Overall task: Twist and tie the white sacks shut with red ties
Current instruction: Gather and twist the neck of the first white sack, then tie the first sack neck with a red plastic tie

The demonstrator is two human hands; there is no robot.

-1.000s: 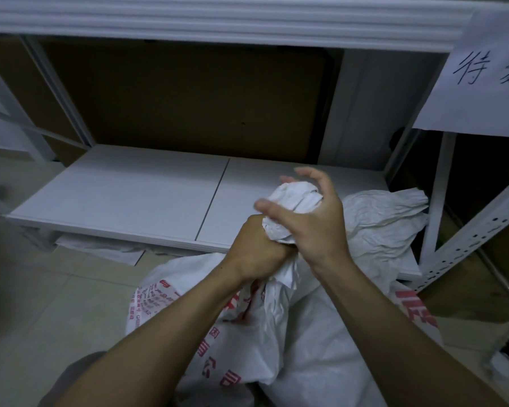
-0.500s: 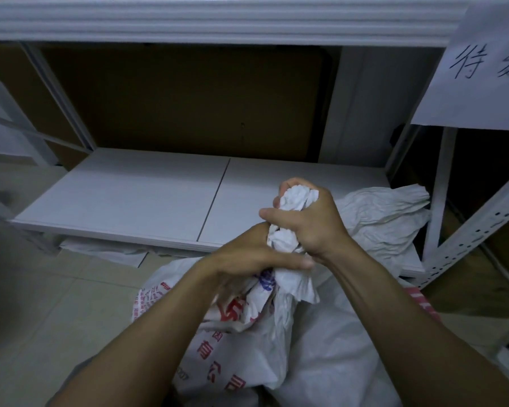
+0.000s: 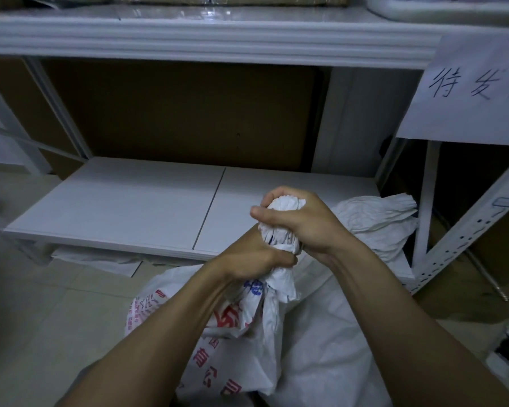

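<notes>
A white woven sack (image 3: 315,348) with red and blue print stands on the floor in front of me. Its mouth is bunched into a neck (image 3: 279,236) between my hands. My right hand (image 3: 303,221) grips the top of the bunched mouth in a fist, thumb across the front. Just below it, my left hand (image 3: 253,254) grips the neck, fingers wrapped round it. No red tie shows in the head view.
A white metal rack stands ahead with a low bare shelf board (image 3: 130,207) and a cardboard back. A second white sack (image 3: 373,221) lies crumpled on the shelf's right end. A handwritten paper sign (image 3: 470,95) hangs upper right. Tiled floor (image 3: 41,318) lies left.
My right hand closed from loose fingers into a tight fist over the sack's mouth. My left hand shifted its hold on the neck below it, and the bunch looks tighter.
</notes>
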